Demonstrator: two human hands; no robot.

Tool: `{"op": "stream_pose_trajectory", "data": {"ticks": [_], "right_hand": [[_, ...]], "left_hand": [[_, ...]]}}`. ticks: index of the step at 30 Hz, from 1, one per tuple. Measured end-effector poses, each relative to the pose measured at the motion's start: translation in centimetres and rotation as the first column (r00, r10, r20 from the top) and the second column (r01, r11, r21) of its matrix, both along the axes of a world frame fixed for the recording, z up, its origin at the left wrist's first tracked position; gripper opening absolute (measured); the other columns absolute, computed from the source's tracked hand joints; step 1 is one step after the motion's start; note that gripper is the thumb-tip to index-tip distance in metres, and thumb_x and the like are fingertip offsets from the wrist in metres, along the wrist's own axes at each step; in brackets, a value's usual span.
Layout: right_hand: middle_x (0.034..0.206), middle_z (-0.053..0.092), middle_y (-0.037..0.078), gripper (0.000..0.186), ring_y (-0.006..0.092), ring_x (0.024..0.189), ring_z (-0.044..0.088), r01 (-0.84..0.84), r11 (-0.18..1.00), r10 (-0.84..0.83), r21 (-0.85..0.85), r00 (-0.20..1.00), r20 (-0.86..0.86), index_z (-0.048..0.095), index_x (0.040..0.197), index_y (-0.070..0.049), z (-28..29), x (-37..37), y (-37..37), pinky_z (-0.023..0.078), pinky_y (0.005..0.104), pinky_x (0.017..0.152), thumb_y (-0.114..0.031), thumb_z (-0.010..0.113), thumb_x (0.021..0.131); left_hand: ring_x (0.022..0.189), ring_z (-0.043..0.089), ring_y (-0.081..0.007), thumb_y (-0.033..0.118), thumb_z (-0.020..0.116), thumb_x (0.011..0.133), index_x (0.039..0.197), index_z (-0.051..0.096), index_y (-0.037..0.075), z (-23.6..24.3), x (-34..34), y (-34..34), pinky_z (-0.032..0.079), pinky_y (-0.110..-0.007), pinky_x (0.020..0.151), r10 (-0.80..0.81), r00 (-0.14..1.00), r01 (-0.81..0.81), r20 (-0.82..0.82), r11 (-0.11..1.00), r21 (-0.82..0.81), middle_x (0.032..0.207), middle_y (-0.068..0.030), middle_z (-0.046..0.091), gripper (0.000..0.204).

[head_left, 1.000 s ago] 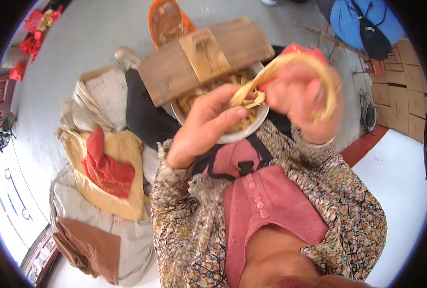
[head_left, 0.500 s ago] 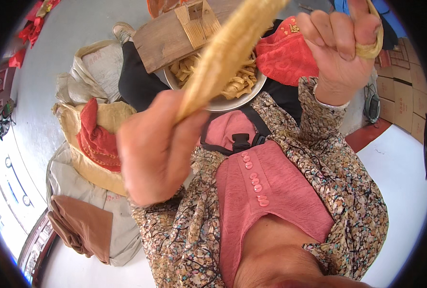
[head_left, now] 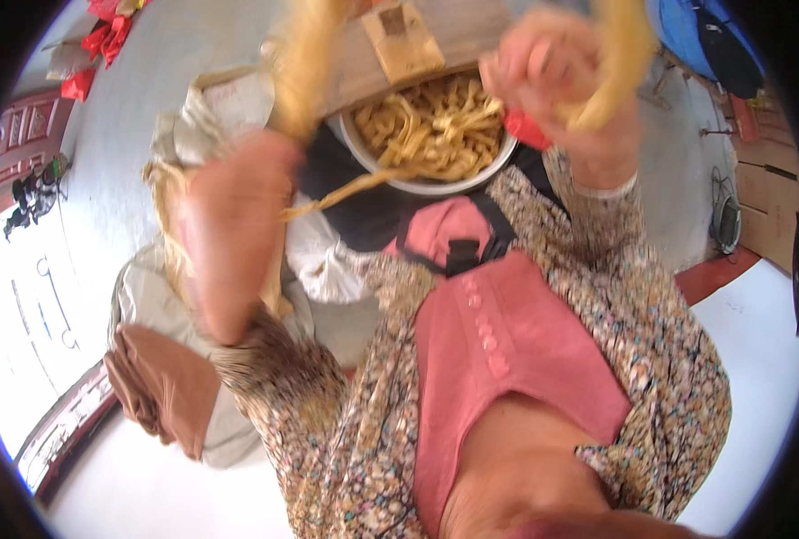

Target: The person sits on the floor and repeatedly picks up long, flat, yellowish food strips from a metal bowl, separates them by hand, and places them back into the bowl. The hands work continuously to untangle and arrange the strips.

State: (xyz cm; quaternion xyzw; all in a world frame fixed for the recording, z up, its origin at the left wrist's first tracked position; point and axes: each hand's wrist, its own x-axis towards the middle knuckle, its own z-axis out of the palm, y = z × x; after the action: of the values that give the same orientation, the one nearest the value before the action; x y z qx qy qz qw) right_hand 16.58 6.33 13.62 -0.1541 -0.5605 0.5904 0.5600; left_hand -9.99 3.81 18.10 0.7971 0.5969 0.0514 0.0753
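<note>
My left hand (head_left: pixel 238 225), blurred by motion, is closed around a pale yellow fibrous strip (head_left: pixel 305 67) that stands up past the top of the picture. A thinner strand (head_left: pixel 350 190) runs from beside this hand to the rim of the metal basin (head_left: pixel 435 189). Curled yellow strips (head_left: pixel 435 130) fill the basin. My right hand (head_left: pixel 552 81) is raised at the upper right with its fingers curled. A yellow band (head_left: pixel 624 63) loops down beside it and across its palm; motion blur hides the exact grip.
Behind the basin lies a wooden board (head_left: pixel 471 36) with a wooden block (head_left: pixel 404 40) on it. At the left are pale sacks (head_left: pixel 233 99) and a brown cloth (head_left: pixel 166 382). A white plastic bag (head_left: pixel 328 269) lies near my left sleeve. Cardboard boxes (head_left: pixel 763 211) stand at the far right.
My left hand has moved left and the thick strip has swung left and up, uncovering the basin. The right hand has moved left and down. A thin strand now shows between left hand and basin.
</note>
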Motion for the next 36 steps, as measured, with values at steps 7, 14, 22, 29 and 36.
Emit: {"op": "stream_pose_trajectory", "data": {"ticks": [7, 14, 22, 29, 36], "right_hand": [[0.071, 0.06, -0.004, 0.012, 0.0009, 0.066, 0.052, 0.258, 0.955, -0.148, -0.145, 0.841, 0.52, 0.068, 0.09, 0.0, -1.7, 2.3, -1.2, 0.041, 0.0178, 0.055, -0.011, 0.064, 0.091], [0.076, 0.061, -0.004, 0.016, 0.0002, 0.069, 0.051, 0.393, 0.907, -0.256, -0.151, 0.8, 0.543, 0.067, 0.093, 0.0, -3.9, 4.3, 0.2, 0.04, 0.017, 0.058, -0.016, 0.062, 0.093], [0.071, 0.059, -0.005, 0.019, 0.0035, 0.067, 0.051, 0.011, 0.893, 0.321, -0.451, 0.688, 0.652, 0.068, 0.092, 0.003, -9.0, 1.4, -2.1, 0.043, 0.0228, 0.06, -0.014, 0.059, 0.093], [0.079, 0.063, -0.002, 0.021, 0.0043, 0.067, 0.055, 0.019, 0.867, 0.074, -0.498, 0.984, 0.165, 0.067, 0.111, -0.002, -6.0, -0.8, -1.3, 0.045, 0.0192, 0.058, -0.011, 0.055, 0.097], [0.088, 0.07, 0.007, 0.023, 0.0117, 0.072, 0.066, 0.5, 0.856, -0.459, 0.131, 0.619, 0.637, 0.066, 0.115, -0.01, -9.2, -1.1, 0.5, 0.052, 0.0245, 0.062, -0.015, 0.055, 0.096]], "left_hand": [[0.122, 0.048, -0.0363, 0.011, 0.071, 0.077, 0.135, 0.045, 0.003, -6.9, 8.0, -0.2, 0.038, -0.041, 0.102, -0.274, 0.8, 0.161, 0.534, 0.955, 0.249, 0.131, -0.0197, 0.052, 0.065], [0.072, 0.061, -0.0104, 0.023, 0.051, 0.099, 0.127, 0.053, 0.002, -12.4, 9.8, -0.2, 0.046, -0.021, 0.066, 0.742, 0.178, 0.726, 0.647, 0.345, -0.595, 0.08, -0.0024, 0.061, 0.035], [0.061, 0.05, -0.0067, 0.025, 0.055, 0.097, 0.092, 0.068, -0.001, -11.7, 7.2, 5.6, 0.04, -0.024, 0.055, 0.082, 0.758, 0.101, 0.647, 0.965, -0.241, 0.067, -0.0001, 0.058, 0.03], [0.057, 0.047, -0.0048, 0.021, 0.046, 0.098, 0.102, 0.062, 0.001, -13.0, 11.6, 2.1, 0.035, -0.019, 0.049, 0.672, -0.141, 0.355, 0.727, 0.72, -0.597, 0.073, 0.0011, 0.056, 0.026], [0.055, 0.04, -0.0029, 0.008, 0.057, 0.091, 0.107, 0.057, 0.003, -12.1, 12.7, 1.6, 0.03, -0.017, 0.047, 0.583, -0.174, 0.387, 0.794, 0.782, -0.489, 0.072, 0.0046, 0.05, 0.017]]}}
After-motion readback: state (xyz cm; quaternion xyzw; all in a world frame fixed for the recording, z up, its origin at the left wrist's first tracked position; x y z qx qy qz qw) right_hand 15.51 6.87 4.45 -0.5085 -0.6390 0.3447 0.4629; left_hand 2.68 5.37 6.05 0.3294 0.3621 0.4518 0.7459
